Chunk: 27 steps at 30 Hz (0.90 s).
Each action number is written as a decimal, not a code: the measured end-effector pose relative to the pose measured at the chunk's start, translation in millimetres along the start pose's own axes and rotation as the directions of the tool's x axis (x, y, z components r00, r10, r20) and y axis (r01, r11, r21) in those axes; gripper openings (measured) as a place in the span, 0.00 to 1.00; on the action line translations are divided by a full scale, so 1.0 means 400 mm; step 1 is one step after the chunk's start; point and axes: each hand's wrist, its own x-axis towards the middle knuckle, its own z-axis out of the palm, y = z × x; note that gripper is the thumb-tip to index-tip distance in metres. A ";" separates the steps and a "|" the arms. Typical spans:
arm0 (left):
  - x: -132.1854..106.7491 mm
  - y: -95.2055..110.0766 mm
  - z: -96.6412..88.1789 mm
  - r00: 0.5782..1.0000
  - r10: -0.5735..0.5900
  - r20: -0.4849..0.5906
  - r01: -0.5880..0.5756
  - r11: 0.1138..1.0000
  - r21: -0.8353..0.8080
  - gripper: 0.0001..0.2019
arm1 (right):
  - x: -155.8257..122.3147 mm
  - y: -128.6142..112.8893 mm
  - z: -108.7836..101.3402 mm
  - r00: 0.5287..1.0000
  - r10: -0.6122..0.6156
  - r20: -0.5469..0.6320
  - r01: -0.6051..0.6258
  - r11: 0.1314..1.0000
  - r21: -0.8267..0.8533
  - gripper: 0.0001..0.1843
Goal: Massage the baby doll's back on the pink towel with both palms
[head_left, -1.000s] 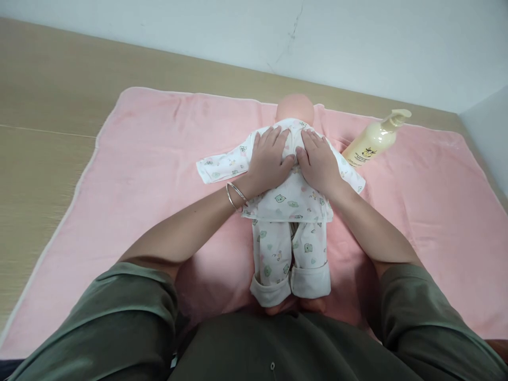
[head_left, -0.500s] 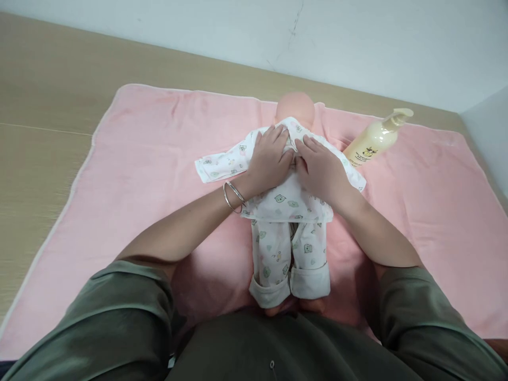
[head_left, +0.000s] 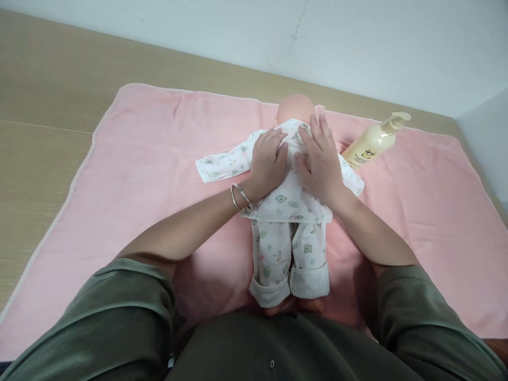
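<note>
A baby doll [head_left: 296,107] lies on a pink blanket, its bare head at the far end and its feet close to my body. It wears a white printed shirt [head_left: 291,203] and matching pants [head_left: 273,248] with turned-up cuffs. My left hand [head_left: 270,160] rests open on the left side of the shirt's chest, thumb apart from the fingers. On the right side of the chest is my right hand [head_left: 320,164], open, its fingers spread toward the doll's shoulder. Neither hand grips anything. Both hands cover parts of the shirt front.
A cream pump bottle [head_left: 372,144] leans on the blanket just right of the doll's sleeve. The pink blanket [head_left: 159,159] is spread over a wooden surface [head_left: 43,90], with a white wall [head_left: 198,26] behind it.
My hands have drawn apart from the shirt's neckline. The right hand has spread its fingers and turned upward; the left has slid slightly toward me. The doll has stayed in place.
</note>
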 end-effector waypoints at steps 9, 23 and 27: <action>-0.012 -0.013 0.003 0.998 0.066 0.002 -0.066 0.997 0.027 0.27 | 0.001 0.018 0.030 0.999 -0.036 -0.018 0.036 0.999 0.035 0.29; -0.015 -0.019 0.007 1.000 -0.022 0.004 0.022 1.000 -0.007 0.20 | -0.002 0.022 0.057 0.997 0.004 -0.083 0.003 0.997 0.081 0.26; -0.012 -0.030 0.010 1.000 -0.004 0.000 0.004 1.000 -0.004 0.20 | 0.005 0.032 0.075 0.997 -0.031 -0.073 0.035 0.998 0.056 0.25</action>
